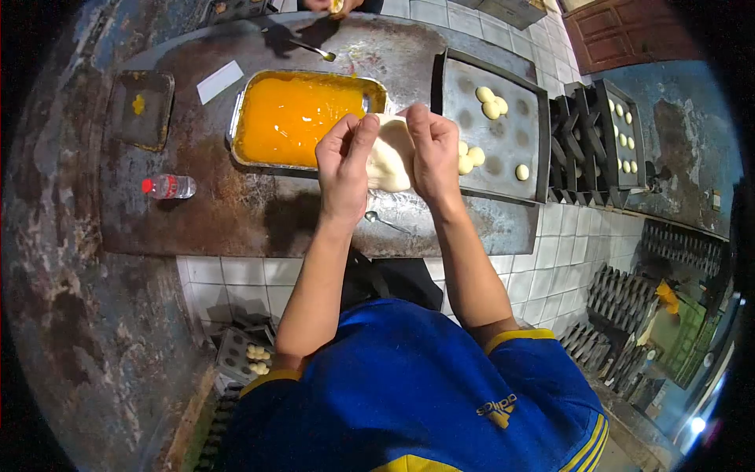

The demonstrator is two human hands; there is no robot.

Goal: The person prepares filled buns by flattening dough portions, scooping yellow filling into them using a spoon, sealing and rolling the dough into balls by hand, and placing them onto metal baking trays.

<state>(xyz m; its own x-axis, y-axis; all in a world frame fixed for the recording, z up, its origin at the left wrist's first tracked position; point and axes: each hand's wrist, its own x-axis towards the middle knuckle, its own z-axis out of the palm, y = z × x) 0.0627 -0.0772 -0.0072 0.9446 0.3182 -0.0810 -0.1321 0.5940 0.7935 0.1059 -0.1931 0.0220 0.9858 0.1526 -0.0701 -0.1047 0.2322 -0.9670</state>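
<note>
Pale, soft dough (389, 161) is stretched between my two hands above the front half of the worn table. My left hand (348, 161) is closed on its left edge, thumb on top. My right hand (431, 153) grips the right edge the same way. Just behind and left of the dough is a foil-lined tray of orange filling (299, 118). Below it, a small spoon (385, 220) lies on the table. Close to my right hand, dough balls (470, 160) sit on a large dark baking tray (538, 118), with more balls (491, 103) farther back.
A bottle with a red cap (169, 186), a white card (219, 82) and a small dark tray (165, 118) lie on the left. A brush (322, 53) lies behind the filling. Another person's hands (334, 6) show at the top. Stacked trays (586, 145) stand right.
</note>
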